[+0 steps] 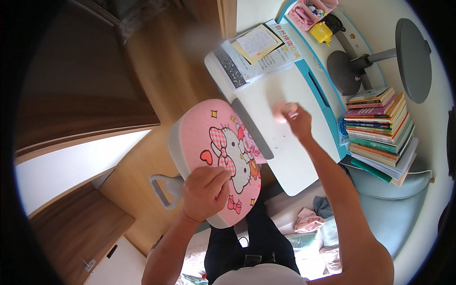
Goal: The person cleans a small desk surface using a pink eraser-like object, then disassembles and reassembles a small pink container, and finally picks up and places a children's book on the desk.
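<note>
My right hand (299, 123) is over the white top of a study desk (295, 167). Motion blurs its fingertips. A pale pinkish and white patch shows at them, and whether it is a held thing cannot be made out. Several tiny dark bits (276, 147) lie on the desktop near the wrist. My left hand (207, 190) is curled into a fist over the lower edge of a chair's pink backrest cover (194, 131) with a cartoon cat print. Nothing shows in that fist, though its inside is hidden.
Papers and a notebook (231, 67) lie at the desk's far end. A grey desk lamp (413, 60), a pile of books (377, 128), a yellow pencil sharpener (321, 32) and a pink pencil case (302, 16) stand along its back. Crumpled clothes (309, 220) lie on the bed beside me.
</note>
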Demonstrator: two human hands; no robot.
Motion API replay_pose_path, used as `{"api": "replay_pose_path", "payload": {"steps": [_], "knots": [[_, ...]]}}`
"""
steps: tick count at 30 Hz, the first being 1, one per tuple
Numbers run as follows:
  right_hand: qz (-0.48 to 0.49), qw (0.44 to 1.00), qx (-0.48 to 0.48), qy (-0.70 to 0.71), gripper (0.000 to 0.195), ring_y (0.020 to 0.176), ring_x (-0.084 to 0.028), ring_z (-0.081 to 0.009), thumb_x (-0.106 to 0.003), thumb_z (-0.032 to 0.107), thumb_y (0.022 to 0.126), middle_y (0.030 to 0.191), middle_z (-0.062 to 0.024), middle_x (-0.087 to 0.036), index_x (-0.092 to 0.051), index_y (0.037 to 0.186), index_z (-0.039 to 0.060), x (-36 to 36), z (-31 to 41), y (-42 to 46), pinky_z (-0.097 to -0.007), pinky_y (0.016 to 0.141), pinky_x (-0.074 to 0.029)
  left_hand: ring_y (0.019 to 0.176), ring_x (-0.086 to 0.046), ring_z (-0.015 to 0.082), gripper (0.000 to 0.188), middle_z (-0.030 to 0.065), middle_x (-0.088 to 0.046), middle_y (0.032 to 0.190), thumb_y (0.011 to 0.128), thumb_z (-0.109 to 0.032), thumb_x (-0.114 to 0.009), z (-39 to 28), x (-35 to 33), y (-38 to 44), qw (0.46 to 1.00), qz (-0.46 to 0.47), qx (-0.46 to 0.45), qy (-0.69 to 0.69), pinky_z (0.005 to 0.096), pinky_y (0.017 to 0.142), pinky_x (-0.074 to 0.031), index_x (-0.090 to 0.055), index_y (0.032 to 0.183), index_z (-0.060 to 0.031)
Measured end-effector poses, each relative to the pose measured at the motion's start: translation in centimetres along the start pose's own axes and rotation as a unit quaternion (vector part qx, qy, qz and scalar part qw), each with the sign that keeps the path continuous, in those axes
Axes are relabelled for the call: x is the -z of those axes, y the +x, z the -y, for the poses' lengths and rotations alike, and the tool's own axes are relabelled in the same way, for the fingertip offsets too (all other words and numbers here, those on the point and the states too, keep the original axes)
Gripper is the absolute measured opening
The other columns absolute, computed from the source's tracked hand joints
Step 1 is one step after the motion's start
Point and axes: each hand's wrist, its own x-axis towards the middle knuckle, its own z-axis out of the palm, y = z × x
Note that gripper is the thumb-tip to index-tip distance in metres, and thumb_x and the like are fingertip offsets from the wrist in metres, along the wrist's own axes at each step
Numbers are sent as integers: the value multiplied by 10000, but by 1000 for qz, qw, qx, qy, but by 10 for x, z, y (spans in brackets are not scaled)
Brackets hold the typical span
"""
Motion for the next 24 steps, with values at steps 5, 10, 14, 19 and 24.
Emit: {"api": "replay_pose_path", "payload": {"steps": [5, 10, 14, 19, 24], "knots": [[106, 989, -13, 104, 352, 990, -780, -314, -859, 226, 911, 1097, -164, -798, -768, 1190, 32, -24, 66, 4, -403, 889, -610, 880, -721, 269, 289, 45, -753, 1007, 790, 6, -777, -1, 4, -1, 1000, -6, -1, -2, 393, 813, -601, -796, 1066, -79], [125, 981, 106, 109, 342, 975, -740, -399, -827, 275, 907, 1066, -186, -767, -762, 1168, 63, -91, 116, 73, -448, 883, -590, 884, -725, 262, 284, 52, -751, 1006, 796, 7, -776, 2, 1, -1, 1000, 3, -3, -3, 393, 815, -601, -797, 1070, -68], [148, 985, 72, 56, 396, 953, -746, -389, -830, 351, 892, 1028, -186, -772, -763, 1161, 68, -103, 116, 83, -443, 861, -586, 864, -724, 280, 289, 65, -763, 1004, 774, 36, -781, 1, 2, 0, 1000, -2, -4, -15, 399, 788, -593, -788, 1045, -62], [124, 990, -4, 68, 424, 933, -757, -365, -844, 378, 883, 992, -183, -782, -767, 1150, 57, -82, 105, 74, -435, 862, -586, 858, -728, 264, 277, 59, -749, 979, 791, 14, -770, 2, 2, -2, 1000, -8, -9, -15, 395, 792, -601, -789, 1059, -56], [147, 986, 73, 29, 393, 984, -742, -392, -824, 335, 905, 1069, -184, -769, -761, 1170, 52, -69, 90, 85, -451, 894, -587, 853, -724, 271, 278, 60, -748, 977, 786, 20, -762, 4, 1, 0, 1000, 5, -11, -11, 389, 792, -599, -786, 1052, -56]]}}
